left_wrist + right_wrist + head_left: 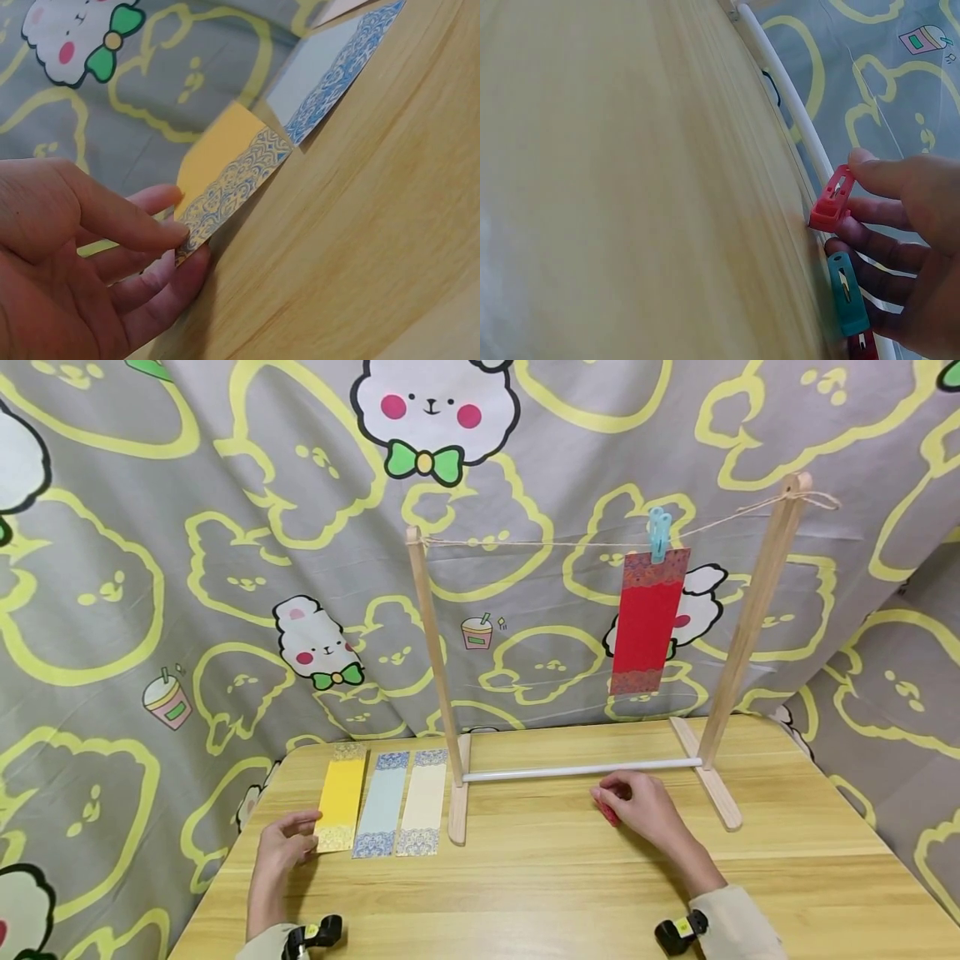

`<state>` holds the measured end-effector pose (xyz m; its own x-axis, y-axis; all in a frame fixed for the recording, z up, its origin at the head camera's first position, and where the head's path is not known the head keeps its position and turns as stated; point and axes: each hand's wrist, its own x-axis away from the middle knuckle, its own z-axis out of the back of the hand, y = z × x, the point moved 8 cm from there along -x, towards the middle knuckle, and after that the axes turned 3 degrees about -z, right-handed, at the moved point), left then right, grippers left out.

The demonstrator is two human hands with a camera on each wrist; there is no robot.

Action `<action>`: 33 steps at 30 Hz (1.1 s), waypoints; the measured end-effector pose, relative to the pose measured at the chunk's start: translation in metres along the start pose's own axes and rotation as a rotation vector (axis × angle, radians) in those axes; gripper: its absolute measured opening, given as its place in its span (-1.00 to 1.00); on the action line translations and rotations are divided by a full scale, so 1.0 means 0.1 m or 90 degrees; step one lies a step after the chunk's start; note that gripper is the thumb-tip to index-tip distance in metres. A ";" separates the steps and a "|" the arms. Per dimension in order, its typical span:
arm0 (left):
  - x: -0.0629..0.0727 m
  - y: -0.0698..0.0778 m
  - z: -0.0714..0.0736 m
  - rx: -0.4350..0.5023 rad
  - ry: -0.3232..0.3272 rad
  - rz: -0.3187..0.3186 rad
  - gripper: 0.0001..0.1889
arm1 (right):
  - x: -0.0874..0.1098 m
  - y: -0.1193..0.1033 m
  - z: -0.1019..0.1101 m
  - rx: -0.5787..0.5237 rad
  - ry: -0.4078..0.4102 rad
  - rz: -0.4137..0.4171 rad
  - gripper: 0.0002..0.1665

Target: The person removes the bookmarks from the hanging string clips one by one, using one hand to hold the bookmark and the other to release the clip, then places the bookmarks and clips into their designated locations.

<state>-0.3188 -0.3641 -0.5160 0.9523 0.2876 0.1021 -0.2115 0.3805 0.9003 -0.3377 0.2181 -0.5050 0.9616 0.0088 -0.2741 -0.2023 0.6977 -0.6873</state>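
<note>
With thumb above and fingers below, my left hand (283, 847) pinches the near left corner of a yellow card (341, 797) with patterned ends. In the left wrist view that card (225, 165) tilts up off the wood. My right hand (637, 806) pinches a red clothespin (832, 201) between thumb and fingers, close over the table. Beside its lower fingers in the right wrist view is a teal clothespin (847, 292), with part of a dark red one (862, 345) below. A pale blue card (381, 810) and a cream card (423, 806) lie right of the yellow one.
A wooden frame with a left post (435, 660), a right post (753, 627) and a white bar (581, 771) stands on the table (525, 893). From its string (555, 543) hangs a red card (648, 627) by a light blue clothespin (659, 533). A patterned curtain (225, 568) rises behind.
</note>
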 end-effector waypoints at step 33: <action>0.02 0.10 0.02 -0.101 -0.006 -0.046 -0.55 | -0.01 -0.12 -0.11 0.102 -0.031 -0.073 -0.80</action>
<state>-0.3182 -0.3616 -0.5055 0.9682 0.2463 0.0440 -0.1734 0.5337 0.8277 -0.3379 0.2018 -0.5035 0.9852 -0.0460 -0.1649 -0.0623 0.8007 -0.5958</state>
